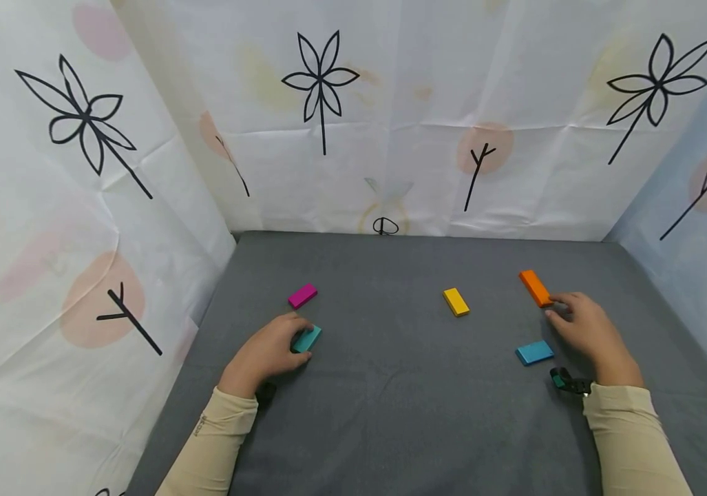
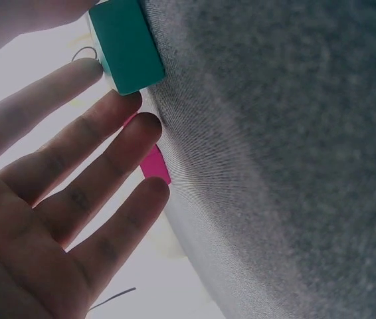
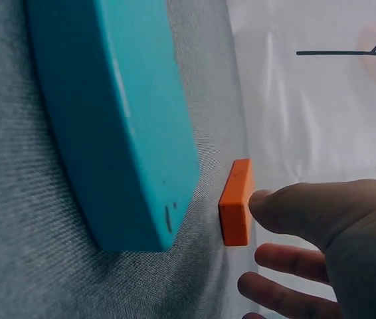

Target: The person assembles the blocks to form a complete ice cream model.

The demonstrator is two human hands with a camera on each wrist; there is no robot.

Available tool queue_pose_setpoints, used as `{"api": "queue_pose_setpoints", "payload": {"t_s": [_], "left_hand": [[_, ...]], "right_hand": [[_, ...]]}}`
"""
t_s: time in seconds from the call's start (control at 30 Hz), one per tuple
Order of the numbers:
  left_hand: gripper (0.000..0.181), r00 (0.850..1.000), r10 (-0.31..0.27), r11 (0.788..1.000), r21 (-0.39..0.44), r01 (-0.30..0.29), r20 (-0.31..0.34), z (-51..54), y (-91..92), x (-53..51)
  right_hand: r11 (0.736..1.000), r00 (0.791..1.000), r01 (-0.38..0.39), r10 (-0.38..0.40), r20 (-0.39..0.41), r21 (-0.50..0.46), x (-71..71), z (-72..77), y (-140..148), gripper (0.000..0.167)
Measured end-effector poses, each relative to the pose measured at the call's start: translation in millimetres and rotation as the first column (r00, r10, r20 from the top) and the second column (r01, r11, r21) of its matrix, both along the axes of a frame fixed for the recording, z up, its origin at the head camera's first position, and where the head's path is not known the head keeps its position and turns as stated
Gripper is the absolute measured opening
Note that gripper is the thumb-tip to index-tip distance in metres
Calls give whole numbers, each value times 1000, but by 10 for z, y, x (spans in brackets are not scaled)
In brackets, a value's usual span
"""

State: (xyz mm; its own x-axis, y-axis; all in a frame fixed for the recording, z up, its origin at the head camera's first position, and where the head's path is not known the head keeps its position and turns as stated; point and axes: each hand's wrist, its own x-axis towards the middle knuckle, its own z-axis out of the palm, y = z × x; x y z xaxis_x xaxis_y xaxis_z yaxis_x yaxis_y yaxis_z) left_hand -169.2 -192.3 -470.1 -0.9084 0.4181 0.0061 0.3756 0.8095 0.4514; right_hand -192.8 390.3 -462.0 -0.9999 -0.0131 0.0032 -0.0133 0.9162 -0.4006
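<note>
A teal block lies between the thumb and fingers of my left hand. In the left wrist view those fingers are spread and nearly straight, their tips close beside the teal block; firm contact cannot be made out. My right hand is at the near end of an orange block, fingertips beside or touching it. The right wrist view puts the thumb right by the orange block, the other fingers loosely extended. A blue block rests left of the right hand and looms large in the right wrist view.
Just beyond the left hand lies a magenta block. A yellow block lies left of the orange one. All are on a grey cloth-covered table. White patterned fabric hangs behind and at both sides.
</note>
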Motion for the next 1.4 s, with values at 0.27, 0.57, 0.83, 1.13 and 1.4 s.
{"api": "queue_pose_setpoints", "payload": {"t_s": [0.27,0.57,0.83,1.13,1.4], "left_hand": [[44,1000,1,1000,7,-1,1,16,-13,22],[42,1000,0,1000,12,0,11,27,-30,41],[40,1000,0,1000,17,0,14,41,-34,45],[39,998,11,999,40,-13,59,24,1,33],[37,996,24,997,68,-29,86,32,41,13]], "right_hand": [[1000,999,30,-30,-17,-6,-122,-5,-5,48],[1000,999,30,-30,-9,-5,-204,-42,-10,42],[999,999,42,-42,-9,-17,-266,-44,-15,40],[998,998,58,-58,-24,-17,-314,-55,-22,38],[998,998,68,-68,-17,-16,-320,-24,-36,38]]}}
